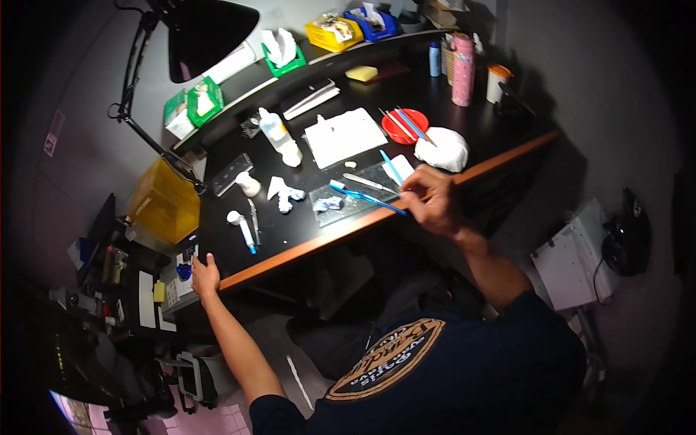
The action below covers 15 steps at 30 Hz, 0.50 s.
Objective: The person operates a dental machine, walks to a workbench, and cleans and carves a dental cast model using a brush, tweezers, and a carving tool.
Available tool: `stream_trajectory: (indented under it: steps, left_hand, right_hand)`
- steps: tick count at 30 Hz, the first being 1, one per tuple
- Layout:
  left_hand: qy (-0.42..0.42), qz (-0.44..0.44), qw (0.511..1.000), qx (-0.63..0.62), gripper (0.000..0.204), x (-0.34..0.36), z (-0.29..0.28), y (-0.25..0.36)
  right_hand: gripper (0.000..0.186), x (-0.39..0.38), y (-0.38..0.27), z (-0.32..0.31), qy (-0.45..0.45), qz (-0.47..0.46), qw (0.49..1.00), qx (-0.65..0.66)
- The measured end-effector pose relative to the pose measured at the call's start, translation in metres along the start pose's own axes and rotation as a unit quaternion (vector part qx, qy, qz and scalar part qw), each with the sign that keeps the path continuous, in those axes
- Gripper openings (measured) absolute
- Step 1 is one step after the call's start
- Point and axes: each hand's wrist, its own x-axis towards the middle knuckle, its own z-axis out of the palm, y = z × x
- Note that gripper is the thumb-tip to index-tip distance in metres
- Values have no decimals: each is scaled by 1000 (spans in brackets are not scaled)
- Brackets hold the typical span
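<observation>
My right hand [433, 199] is above the table's front edge, fingers pinched around the lower end of a thin blue stick-like tool [391, 167]. Its tip points up and away, over a folded white paper [399, 171]. Just left of the fingers, a blue toothbrush [366, 197] slants across a glass plate [348, 212], its handle end close to my hand. A slim metal tool [368, 182] and a crumpled whitish-blue lump [328, 204] also lie there. My left hand [206, 275] is at the table's left corner, fingers stretched out, beside a small dark blue object [184, 271]; it holds nothing visible.
Behind the plate are a white pad [344, 136], a red bowl [406, 125] with thin tools and a white cloth bundle [442, 150]. A squeeze bottle [275, 130], tweezers [254, 221] and a tube [246, 233] lie left. A black lamp [206, 36] overhangs; a pink bottle [462, 72] stands back right.
</observation>
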Motion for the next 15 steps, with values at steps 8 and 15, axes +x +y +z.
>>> stream_trajectory:
  steps: [8,15]
  left_hand:
    - [-5,-7,1000,-24,75,-5,-9,9]
    - [24,-7,999,-22,71,-5,-12,9]
  right_hand:
    - [7,29,36,9,28,38,997,-64]
    - [11,51,38,33,-146,5,984,-102]
